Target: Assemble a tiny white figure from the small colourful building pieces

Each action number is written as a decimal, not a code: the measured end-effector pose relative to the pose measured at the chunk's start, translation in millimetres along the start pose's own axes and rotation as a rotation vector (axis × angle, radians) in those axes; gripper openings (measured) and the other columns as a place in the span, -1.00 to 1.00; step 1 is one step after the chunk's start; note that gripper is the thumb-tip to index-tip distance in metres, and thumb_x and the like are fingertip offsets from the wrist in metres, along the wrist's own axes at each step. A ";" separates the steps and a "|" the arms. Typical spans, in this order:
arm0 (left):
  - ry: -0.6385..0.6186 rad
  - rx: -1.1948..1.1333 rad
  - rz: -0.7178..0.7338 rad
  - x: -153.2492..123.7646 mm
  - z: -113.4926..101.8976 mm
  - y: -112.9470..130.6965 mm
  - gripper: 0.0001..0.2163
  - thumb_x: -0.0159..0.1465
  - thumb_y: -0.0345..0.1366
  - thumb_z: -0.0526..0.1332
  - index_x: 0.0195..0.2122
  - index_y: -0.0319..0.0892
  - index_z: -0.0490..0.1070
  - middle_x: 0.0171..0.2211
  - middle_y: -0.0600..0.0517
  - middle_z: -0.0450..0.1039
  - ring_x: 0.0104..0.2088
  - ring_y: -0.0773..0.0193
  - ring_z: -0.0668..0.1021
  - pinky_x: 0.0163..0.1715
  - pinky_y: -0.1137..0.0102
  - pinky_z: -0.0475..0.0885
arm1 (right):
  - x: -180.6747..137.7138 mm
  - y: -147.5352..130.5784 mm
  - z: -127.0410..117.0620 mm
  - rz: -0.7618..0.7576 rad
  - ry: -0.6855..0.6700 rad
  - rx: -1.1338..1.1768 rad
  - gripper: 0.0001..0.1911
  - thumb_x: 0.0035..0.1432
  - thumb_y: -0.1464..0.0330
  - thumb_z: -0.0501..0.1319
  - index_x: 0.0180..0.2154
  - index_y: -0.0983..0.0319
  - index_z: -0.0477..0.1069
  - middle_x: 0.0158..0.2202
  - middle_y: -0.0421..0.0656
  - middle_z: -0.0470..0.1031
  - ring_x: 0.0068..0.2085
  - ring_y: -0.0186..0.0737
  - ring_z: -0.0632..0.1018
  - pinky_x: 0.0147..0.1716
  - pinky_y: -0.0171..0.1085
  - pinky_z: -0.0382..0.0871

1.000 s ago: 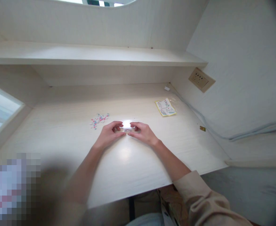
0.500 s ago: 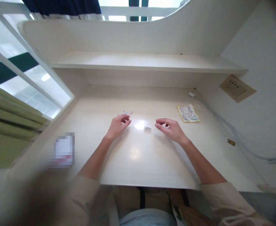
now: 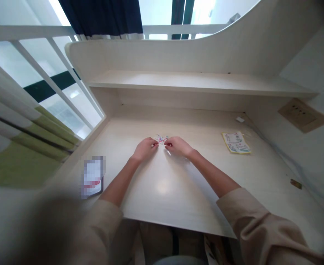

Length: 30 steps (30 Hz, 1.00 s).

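A small pile of tiny bits in pink, blue and white (image 3: pixel 162 138) lies on the pale desktop (image 3: pixel 162 206). At its left edge, my left hand (image 3: pixel 145 149) has thumb and fingertips pinched together. My right hand (image 3: pixel 179 146) reaches in from the other side, its fingers bent into a pinch close to the pile. The fingertips of both hands are almost meeting. Whatever is between them is too small to name.
A printed sheet with a yellow border (image 3: pixel 236 142) lies to the right, near a grey cable (image 3: pixel 286 156). A blurred-out flat object (image 3: pixel 92 176) rests at the left. A shelf (image 3: pixel 200 81) spans the back, and a wall socket (image 3: pixel 304 115) is at the right.
My right hand has moved left to the pile, and the two hands are closer together. The small pale item between them no longer shows clearly. The view has turned left.
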<state>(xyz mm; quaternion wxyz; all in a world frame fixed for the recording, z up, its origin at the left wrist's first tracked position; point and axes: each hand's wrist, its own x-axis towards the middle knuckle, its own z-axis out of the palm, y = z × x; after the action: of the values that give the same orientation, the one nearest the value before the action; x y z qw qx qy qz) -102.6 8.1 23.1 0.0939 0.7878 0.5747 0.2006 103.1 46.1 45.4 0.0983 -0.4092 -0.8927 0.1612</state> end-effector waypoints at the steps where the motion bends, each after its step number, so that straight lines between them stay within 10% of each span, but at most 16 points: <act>1: -0.013 0.026 0.016 3.0 0.8 0.6 -0.74 0.30 -0.24 0.09 -0.16 -0.13 0.56 -0.20 -0.06 0.51 -0.19 0.18 0.53 -0.13 0.36 0.40 | 7.2 -1.4 3.1 0.010 -0.018 -0.024 -0.73 0.19 0.37 0.12 -0.15 0.20 0.56 -0.19 -0.09 0.61 -0.17 -0.19 0.56 -0.20 -0.34 0.28; 30: -0.117 0.304 0.122 22.2 5.4 6.2 -0.73 0.39 -0.24 0.02 -0.17 -0.27 0.46 -0.17 -0.17 0.44 -0.16 0.11 0.49 -0.14 0.29 0.37 | 23.5 3.6 9.9 0.033 -0.042 -0.060 -0.75 0.24 0.37 0.10 -0.21 0.25 0.56 -0.20 -0.02 0.57 -0.18 -0.18 0.53 -0.21 -0.34 0.25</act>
<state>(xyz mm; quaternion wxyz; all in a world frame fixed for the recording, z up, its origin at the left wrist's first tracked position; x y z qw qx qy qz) -89.1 27.4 25.2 -0.0054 0.8366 0.5432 0.0703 87.3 64.2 35.9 0.0647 -0.4232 -0.8921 0.1446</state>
